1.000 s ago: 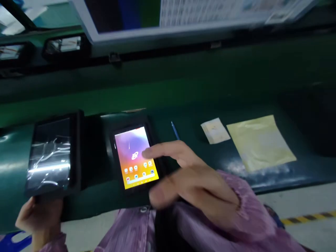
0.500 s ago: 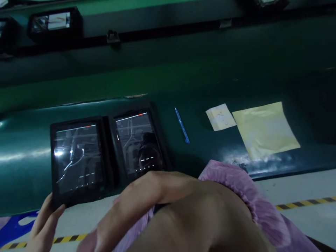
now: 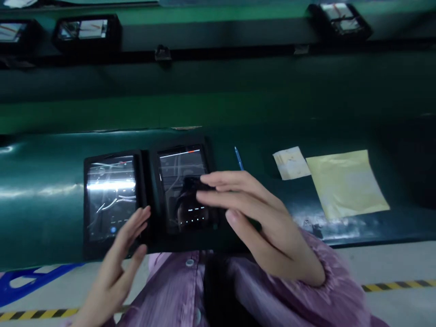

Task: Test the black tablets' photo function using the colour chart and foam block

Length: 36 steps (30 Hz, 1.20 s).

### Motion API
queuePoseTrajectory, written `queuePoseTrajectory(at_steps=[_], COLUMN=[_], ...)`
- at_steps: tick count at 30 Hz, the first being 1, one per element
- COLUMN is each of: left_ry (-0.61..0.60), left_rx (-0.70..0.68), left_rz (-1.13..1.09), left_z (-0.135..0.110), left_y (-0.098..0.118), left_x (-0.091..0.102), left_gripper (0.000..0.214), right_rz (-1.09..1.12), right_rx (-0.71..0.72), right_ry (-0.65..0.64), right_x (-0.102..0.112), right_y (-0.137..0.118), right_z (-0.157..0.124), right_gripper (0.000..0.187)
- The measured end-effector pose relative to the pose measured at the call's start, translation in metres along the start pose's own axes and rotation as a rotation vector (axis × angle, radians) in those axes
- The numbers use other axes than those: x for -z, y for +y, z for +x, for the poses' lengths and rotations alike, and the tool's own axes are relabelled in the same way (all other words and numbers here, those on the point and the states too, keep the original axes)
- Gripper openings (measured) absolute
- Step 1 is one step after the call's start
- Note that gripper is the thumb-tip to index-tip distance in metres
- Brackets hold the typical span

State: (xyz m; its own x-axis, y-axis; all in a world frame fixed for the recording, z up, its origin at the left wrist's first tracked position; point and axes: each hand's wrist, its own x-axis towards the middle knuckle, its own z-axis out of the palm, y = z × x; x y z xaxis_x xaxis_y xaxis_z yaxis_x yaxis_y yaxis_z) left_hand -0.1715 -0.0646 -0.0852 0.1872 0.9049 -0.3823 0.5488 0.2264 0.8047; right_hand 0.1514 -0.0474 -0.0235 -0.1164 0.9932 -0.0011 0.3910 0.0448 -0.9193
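Two black tablets lie side by side on a dark green conveyor belt [image 3: 41, 181]. The left tablet [image 3: 111, 200] has a dark, reflective screen. The right tablet [image 3: 180, 181] shows a dark screen with a few small icons. My left hand [image 3: 119, 254] is open, its fingertips at the lower right corner of the left tablet. My right hand [image 3: 252, 218] hovers with fingers spread over the right side of the right tablet's screen. Both wrists wear pink sleeves. Neither hand holds anything.
A blue pen [image 3: 238, 158] lies right of the tablets. Further right are a small white paper stack [image 3: 291, 162] and a yellow sheet [image 3: 345, 181]. More black devices [image 3: 85, 32] sit on the upper rail. Grey floor with yellow-black tape [image 3: 398, 285] lies below.
The right tablet's bright home screen went dark. The left tablet was slid in beside the right one and my left hand let go. My right hand pulled back, then returned over the right tablet.
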Motion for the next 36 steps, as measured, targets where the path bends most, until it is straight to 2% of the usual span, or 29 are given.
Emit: queuePoseTrajectory(at_steps=[3,5,8,15,20,24,27,31,34,36], left_ry=[-0.105,-0.112,-0.114,-0.154,-0.176,-0.205,-0.162,-0.024,0.088,0.131], left_rx=[-0.048,-0.056,-0.085,-0.162,-0.136,-0.084,0.013,0.025,-0.079,-0.197], left_rz=[0.036,0.053,0.069,0.126,0.129,0.079,0.018,-0.055,-0.152,-0.204], left_z=[0.01,0.011,0.008,0.013,0.013,0.012,0.012,0.016,0.027,0.037], left_y=[0.006,0.005,0.001,0.005,0.0,0.0,0.012,0.033,0.048,0.062], left_x=[-0.031,-0.038,-0.039,-0.039,-0.043,-0.043,-0.043,-0.047,-0.053,-0.06], left_gripper=[0.066,0.067,0.067,0.073,0.073,0.074,0.071,0.073,0.074,0.078], right_rz=[-0.213,-0.285,-0.288,-0.017,0.343,0.515,0.503,0.49,0.508,0.549], right_rx=[-0.069,-0.149,-0.198,-0.364,-0.471,-0.523,-0.611,-0.562,-0.445,-0.28], right_ry=[-0.04,-0.059,-0.083,-0.066,0.081,0.101,0.25,0.339,0.432,0.485], right_x=[-0.01,-0.021,-0.033,-0.029,-0.026,-0.045,-0.066,-0.074,-0.058,-0.04], right_y=[0.021,0.035,0.046,0.039,0.057,0.074,0.083,0.087,0.078,0.062], right_z=[0.012,0.013,0.011,0.008,0.015,0.026,0.031,0.031,0.031,0.033], right_gripper=[0.048,0.054,0.056,0.063,0.056,0.056,0.066,0.079,0.074,0.065])
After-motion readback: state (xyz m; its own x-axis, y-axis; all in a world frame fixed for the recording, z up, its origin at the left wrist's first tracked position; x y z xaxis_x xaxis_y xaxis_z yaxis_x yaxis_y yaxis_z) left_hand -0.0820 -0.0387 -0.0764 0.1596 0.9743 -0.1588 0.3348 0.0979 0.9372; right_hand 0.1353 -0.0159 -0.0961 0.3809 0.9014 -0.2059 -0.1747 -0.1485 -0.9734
